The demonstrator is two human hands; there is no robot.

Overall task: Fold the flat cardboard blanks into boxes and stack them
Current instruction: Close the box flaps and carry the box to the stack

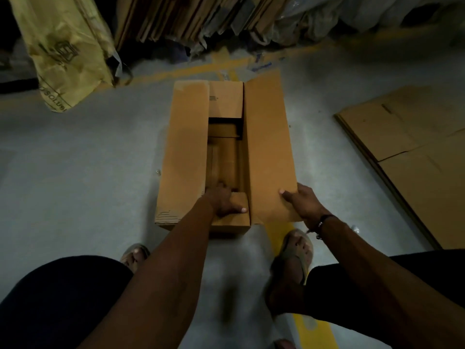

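We have the box (pixel 201 152) standing on the floor (pixel 75 172) between our feet and the leaning cardboard at twelve o'clock, open end up so its flaps can be folded in. Our left hand (pixel 222 201) presses the short near flap (pixel 236 215) down at six o'clock, thumb laid along it, the other fingers reaching inside where we cannot tell their spread. Our right hand (pixel 300 201) pinches the long flap (pixel 270 152) at four o'clock, thumb on top, probably to swing it over next. Flat blanks (pixel 415 152) lie at three o'clock
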